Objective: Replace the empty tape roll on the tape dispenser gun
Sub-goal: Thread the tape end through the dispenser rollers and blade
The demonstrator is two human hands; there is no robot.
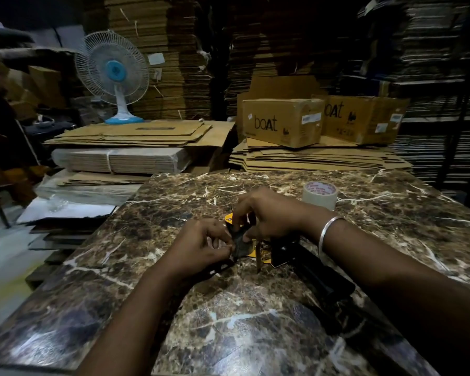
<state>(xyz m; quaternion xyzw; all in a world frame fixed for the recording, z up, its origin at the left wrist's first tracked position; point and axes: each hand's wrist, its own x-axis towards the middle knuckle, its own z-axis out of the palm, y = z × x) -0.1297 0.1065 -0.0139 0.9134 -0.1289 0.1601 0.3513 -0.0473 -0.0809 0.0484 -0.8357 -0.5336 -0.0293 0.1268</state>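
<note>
A yellow and black tape dispenser gun [280, 256] lies on its side in the middle of the marble table [255, 321], its black handle pointing toward me and to the right. My left hand [201, 245] pinches a dark part at the gun's front end. My right hand [272, 213], with a silver bangle on the wrist, covers the top of the gun and grips it with the fingertips. A full roll of pale tape [320, 195] stands apart on the table, behind my right wrist. The gun's roll holder is hidden under my hands.
Flattened cardboard stacks [136, 137] and two printed cartons [282, 122] sit past the table's far edge. A blue and white desk fan [113, 74] stands at the back left. Sheets and boards [65, 210] are piled off the table's left edge.
</note>
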